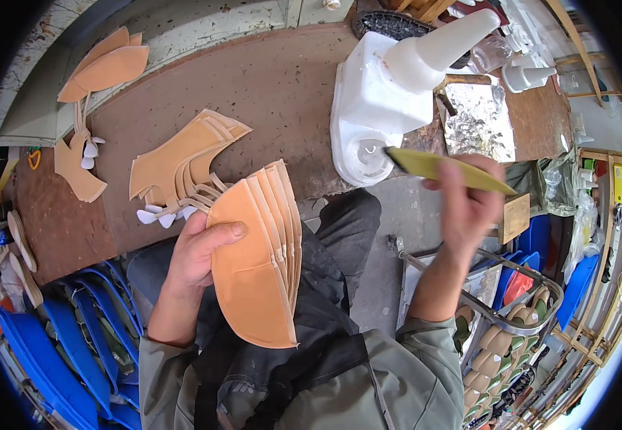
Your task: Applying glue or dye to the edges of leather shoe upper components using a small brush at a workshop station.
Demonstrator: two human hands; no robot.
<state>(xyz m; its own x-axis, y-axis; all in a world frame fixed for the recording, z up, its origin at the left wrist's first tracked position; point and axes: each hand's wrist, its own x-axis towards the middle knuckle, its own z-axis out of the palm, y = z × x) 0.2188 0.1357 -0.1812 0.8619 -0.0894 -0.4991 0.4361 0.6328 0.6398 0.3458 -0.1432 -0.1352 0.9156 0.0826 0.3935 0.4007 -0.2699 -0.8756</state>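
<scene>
Left hand [200,247] is closed on a fan of tan leather-like pieces [253,265], thumb flat on the top one, the others stepped out along the right side so their edges show. The fan is over my lap, just off the edge of the bench [268,79]. Right hand [468,201] has a firm pinch on a flat yellow-green brush [424,165], dark end pointing left. Brush is up in the air, well apart from the leather, near the clear round cup [367,159] at the foot of the big white bottle [386,86].

Progress, my read: coating those stepped edges, somewhere mid-batch. Done: pieces stacked, fanned and gripped. I can't confirm whether any edge is already wet; a thin coat wouldn't show at this angle. Left, I'd judge: whatever edges are dry.

Thin straps seem to link the fan to the tan back parts [185,154] on the bench, but the joint is partly behind my left hand, so not certain. A separate tan bundle [107,64] lies at the upper left, neither hand on it. I can't tell if that one counts as finished or waiting.
</scene>
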